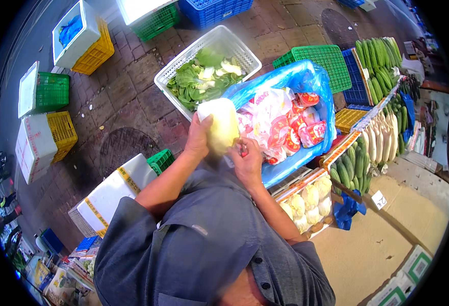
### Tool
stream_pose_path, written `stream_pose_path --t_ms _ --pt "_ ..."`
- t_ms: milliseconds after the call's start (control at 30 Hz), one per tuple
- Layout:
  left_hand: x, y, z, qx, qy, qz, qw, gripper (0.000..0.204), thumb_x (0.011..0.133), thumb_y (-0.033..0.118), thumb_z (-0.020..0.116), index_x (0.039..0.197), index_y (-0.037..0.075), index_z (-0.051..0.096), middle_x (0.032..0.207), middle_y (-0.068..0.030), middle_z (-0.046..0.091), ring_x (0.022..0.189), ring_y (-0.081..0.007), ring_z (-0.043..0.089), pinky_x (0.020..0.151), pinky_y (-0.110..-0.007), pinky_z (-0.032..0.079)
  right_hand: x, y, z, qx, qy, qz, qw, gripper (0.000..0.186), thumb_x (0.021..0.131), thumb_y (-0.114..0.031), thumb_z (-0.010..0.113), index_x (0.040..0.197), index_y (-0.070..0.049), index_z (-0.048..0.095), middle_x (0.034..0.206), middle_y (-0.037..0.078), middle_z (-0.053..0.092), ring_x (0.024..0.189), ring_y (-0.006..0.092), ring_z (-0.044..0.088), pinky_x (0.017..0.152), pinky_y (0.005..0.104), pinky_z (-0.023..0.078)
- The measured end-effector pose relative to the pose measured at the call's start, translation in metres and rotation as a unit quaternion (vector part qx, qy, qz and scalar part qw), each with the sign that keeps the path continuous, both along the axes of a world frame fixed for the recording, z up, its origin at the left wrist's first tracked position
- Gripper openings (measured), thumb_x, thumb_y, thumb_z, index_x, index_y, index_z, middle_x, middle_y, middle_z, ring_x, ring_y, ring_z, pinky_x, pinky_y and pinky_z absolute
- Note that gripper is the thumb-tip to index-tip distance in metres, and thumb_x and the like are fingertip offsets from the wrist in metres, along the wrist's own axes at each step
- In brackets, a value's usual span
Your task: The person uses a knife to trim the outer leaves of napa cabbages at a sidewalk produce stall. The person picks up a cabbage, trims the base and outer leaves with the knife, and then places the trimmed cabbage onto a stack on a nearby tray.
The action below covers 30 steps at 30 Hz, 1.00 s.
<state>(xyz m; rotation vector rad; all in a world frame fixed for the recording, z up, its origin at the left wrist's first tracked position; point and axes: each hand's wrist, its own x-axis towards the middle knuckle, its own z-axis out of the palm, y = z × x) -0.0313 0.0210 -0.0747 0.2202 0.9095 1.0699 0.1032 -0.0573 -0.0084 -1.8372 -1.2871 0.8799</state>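
In front of my chest my left hand (199, 136) grips a pale yellow-white napa cabbage (223, 125), fingers and thumb around its left side. Close against the cabbage's lower right side is my right hand (248, 159), its fingers closed on a small tool with a red end (243, 150); the rest of the tool is hidden. Just beyond the cabbage stands a white plastic crate (164, 79) with loose green leaves and pale trimmings (204, 79) in it. To the right, a blue plastic liner (306, 76) surrounds several red-and-white wrapped bundles (285, 122).
On the right, a stall holds napa cabbages (311, 201), cucumbers (351, 166), long pale vegetables (381, 136) and green gourds (377, 61). A green crate (321, 64) lies beyond the liner. Foam boxes (114, 191) and a yellow crate (94, 48) stand on the left paving.
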Motion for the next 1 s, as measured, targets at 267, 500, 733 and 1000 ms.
stream_pose_path --t_ms 267,500,733,1000 --pt "0.007 -0.004 0.014 0.159 0.193 -0.076 0.965 0.074 0.071 0.011 0.076 0.132 0.0 0.035 0.12 -0.0109 0.052 0.11 -0.019 0.053 0.094 -0.033 0.044 0.011 0.023 0.005 0.064 0.025 -0.023 0.997 0.028 0.079 -0.001 0.069 0.105 0.001 0.058 0.089 0.005 0.056 0.07 0.0107 0.049 0.065 0.0243 0.044" --pt "0.001 -0.004 0.03 0.239 0.259 -0.112 0.929 0.101 0.059 0.03 0.088 0.137 0.001 0.031 0.126 -0.0105 0.049 0.117 -0.0211 0.048 0.101 -0.034 0.04 0.013 0.011 -0.013 0.019 0.077 -0.053 0.995 0.036 0.073 -0.001 0.069 0.106 -0.003 0.054 0.097 0.01 0.053 0.077 0.0186 0.053 0.067 0.0309 0.046" --pt "-0.002 -0.001 0.036 0.241 0.299 -0.135 0.913 0.103 0.058 0.034 0.089 0.137 0.001 0.032 0.125 -0.0105 0.05 0.116 -0.0211 0.049 0.1 -0.034 0.04 0.006 0.021 -0.007 0.05 0.086 -0.058 0.993 0.021 0.081 0.0 0.066 0.097 -0.003 0.053 0.077 -0.002 0.053 0.064 0.0025 0.047 0.058 0.0188 0.041" --pt "-0.011 0.001 0.023 0.233 0.244 -0.15 0.929 0.105 0.059 0.041 0.088 0.138 0.001 0.032 0.125 -0.011 0.049 0.116 -0.0208 0.048 0.099 -0.034 0.041 0.013 0.028 0.01 -0.142 0.283 -0.125 0.94 0.012 0.084 -0.007 0.064 0.078 -0.007 0.053 0.057 -0.003 0.05 0.046 0.005 0.044 0.042 0.0205 0.036"
